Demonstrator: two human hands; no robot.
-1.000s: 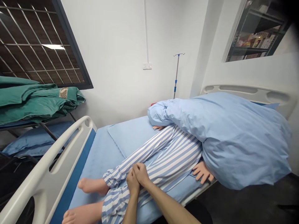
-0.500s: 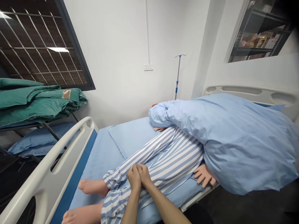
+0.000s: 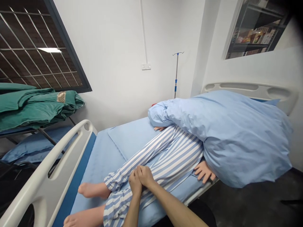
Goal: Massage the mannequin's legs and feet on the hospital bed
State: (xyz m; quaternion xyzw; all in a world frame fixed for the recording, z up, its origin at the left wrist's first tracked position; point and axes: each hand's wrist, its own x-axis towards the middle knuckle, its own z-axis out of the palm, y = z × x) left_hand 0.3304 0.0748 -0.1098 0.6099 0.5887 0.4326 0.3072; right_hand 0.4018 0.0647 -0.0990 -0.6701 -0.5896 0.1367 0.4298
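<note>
Quilt already heaped at head of bed | legs left uncovered | left hand, right hand curled, pressed together over bed, seemingly empty

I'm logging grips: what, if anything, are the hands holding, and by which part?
No object shows in the left hand or right hand; they meet over the trousers. Whether their curled fingers hide something cannot be told.

We see left hand and right hand touching, both curled in, backs up; right slightly higher; left forearm steep; right forearm slanting in from lower right; both bare.
</note>
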